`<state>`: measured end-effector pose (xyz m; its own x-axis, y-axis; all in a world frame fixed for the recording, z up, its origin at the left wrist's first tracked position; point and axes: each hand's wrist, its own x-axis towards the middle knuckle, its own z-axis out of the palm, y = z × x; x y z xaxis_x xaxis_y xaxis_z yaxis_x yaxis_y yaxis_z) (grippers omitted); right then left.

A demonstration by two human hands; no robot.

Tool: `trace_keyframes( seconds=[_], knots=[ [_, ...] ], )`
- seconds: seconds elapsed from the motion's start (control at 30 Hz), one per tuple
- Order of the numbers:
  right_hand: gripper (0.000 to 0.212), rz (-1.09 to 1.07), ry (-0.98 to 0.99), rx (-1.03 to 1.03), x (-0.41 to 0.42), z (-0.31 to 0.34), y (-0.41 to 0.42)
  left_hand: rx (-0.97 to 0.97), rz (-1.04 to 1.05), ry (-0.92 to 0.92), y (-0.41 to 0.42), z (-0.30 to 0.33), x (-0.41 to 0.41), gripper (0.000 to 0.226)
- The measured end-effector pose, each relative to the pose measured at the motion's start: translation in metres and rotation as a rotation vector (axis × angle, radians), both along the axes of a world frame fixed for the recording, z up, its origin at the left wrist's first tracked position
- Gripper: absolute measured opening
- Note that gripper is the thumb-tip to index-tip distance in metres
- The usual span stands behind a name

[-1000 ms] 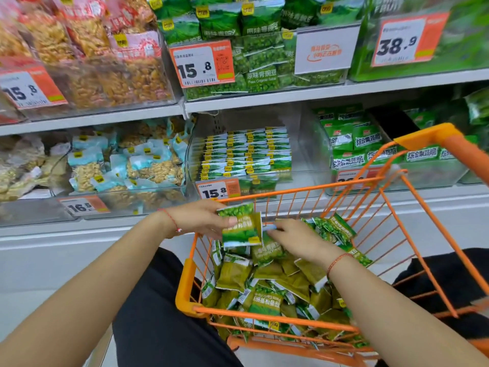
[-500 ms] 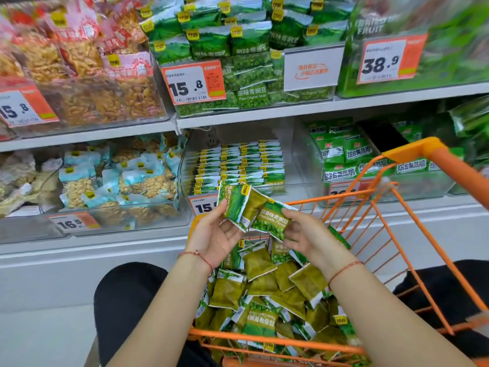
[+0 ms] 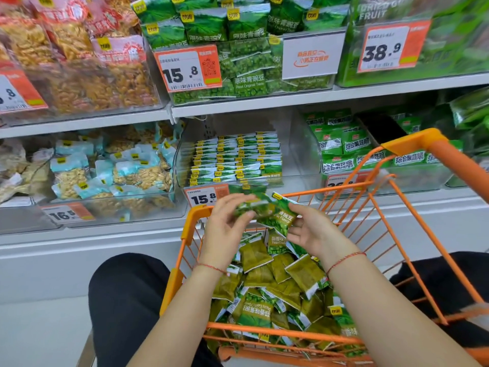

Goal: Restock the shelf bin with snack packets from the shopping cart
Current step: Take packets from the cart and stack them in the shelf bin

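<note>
An orange wire shopping cart (image 3: 407, 144) stands before the shelf, filled with several green snack packets (image 3: 267, 287). Above the cart's far rim, both hands hold a small bunch of green pea packets (image 3: 275, 213). My left hand (image 3: 227, 226) grips the bunch's left side, and my right hand (image 3: 315, 231) holds its right edge with fingers spread. Just behind, on the lower shelf, a clear shelf bin (image 3: 304, 144) holds neat stacked rows of the same green packets (image 3: 238, 157), with a 15.8 price tag on its front.
Clear bins of pale blue nut packets (image 3: 111, 170) sit left of the target bin, green fruit-crisp packets (image 3: 344, 152) to its right. The upper shelf (image 3: 264, 102) carries more green pea bags and red-labelled snacks. My black-clad knees flank the cart.
Both hands lifted out of the cart with a few packets and brought them together above the cart's far rim, closer to the shelf bin. The view has moved nearer to the shelf.
</note>
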<state>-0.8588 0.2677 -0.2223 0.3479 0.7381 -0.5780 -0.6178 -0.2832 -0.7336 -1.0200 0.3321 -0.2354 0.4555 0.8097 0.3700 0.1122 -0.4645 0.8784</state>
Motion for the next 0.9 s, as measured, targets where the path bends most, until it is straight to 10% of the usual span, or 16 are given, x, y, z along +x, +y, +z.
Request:
trace_keyframes(
  seconds=[0.2,0.33,0.9],
  knots=[
    [0.017,-0.043,0.019,0.071,0.005,-0.001,0.001,0.344,0.019,0.162,-0.011,-0.002,0.001,0.041],
    [0.056,0.118,-0.111,0.147,0.002,0.001,-0.001,0.318,-0.047,0.167,-0.014,-0.001,0.001,0.039],
    [0.020,-0.109,-0.321,0.181,0.002,-0.008,0.001,-0.695,0.023,-0.413,-0.004,0.018,-0.005,0.007]
  ],
)
